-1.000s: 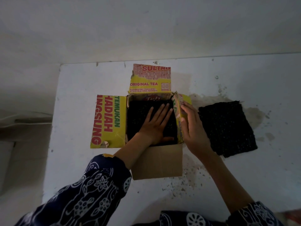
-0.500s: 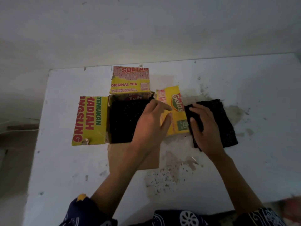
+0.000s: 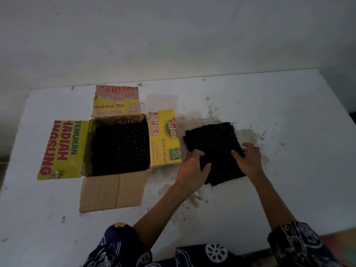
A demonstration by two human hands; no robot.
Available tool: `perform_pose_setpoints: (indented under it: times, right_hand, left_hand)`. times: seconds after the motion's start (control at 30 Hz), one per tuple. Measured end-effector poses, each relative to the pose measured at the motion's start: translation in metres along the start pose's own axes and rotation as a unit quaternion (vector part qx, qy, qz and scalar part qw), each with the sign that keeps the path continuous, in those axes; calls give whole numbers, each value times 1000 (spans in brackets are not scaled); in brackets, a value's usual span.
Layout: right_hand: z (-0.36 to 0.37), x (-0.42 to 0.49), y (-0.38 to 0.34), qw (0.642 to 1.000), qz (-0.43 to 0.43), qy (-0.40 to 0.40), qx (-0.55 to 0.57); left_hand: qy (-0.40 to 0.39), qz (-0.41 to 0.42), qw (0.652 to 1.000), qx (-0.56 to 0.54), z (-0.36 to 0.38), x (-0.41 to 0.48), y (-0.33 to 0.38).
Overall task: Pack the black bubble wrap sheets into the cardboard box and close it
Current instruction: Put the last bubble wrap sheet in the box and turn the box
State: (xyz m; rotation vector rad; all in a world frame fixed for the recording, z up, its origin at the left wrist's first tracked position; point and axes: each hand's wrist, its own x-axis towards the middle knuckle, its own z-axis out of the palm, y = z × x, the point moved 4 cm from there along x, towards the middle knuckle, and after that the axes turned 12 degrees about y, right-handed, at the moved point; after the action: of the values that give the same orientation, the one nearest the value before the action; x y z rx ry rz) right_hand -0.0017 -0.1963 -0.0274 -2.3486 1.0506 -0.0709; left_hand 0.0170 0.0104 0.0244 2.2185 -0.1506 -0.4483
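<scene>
Black bubble wrap sheets, packed: one dark layer (image 3: 121, 149) lies flat inside the cardboard box, filling its opening.
Cardboard box (image 3: 87, 151): stands on the left half of the white surface (image 3: 269, 112), top open, all four flaps folded outward.
Left flap (image 3: 62, 150): yellow, printed in red and green lettering, lying flat on the surface.
Far flap (image 3: 116, 101): yellow and pink, marked "ORIGINAL TEA", tilted back toward the wall.
Near flap (image 3: 112, 190): plain brown side up, lying toward the person.
Right flap (image 3: 164, 137): yellow, marked "Gelas", lying between the box and the loose stack.
Black bubble wrap sheets, loose (image 3: 213, 147): a stack resting on the surface right of the box, just beside the right flap, over a stained patch.
Left hand (image 3: 192, 170): grip closed on the stack's near left edge, thumb on top, fingers curled at the edge.
Right hand (image 3: 248, 160): grip on the stack's right edge, fingers spread over the top; whether fingers reach underneath cannot be told.
Sleeves (image 3: 119, 247): dark blue with white pattern, at the bottom edge.
</scene>
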Motion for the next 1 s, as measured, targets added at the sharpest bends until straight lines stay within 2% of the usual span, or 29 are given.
perform_pose_setpoints:
  times: [0.17, 0.27, 0.43, 0.63, 0.77, 1.0]
  right_hand:
    - [9, 6, -1, 1000, -13, -16, 6]
    - [16, 8, 1, 999, -9, -38, 17]
    - [15, 4, -2, 997, -39, -58, 32]
    - [6, 1, -4, 992, -50, -86, 74]
    - [-10, -4, -9, 980, -13, -114, 162]
    - [-48, -16, -26, 946, 7, -111, 304]
  left_hand:
    - [-7, -98, 995, 30, 20, 8, -7]
    - [64, -153, 986, -11, 23, 15, -15]
    - [139, -272, 945, -119, 21, 23, -33]
    - [170, -284, 925, -187, 24, 23, -32]
    - [169, -283, 926, -183, 24, 22, -29]
    - [142, -283, 923, -217, 18, 15, -21]
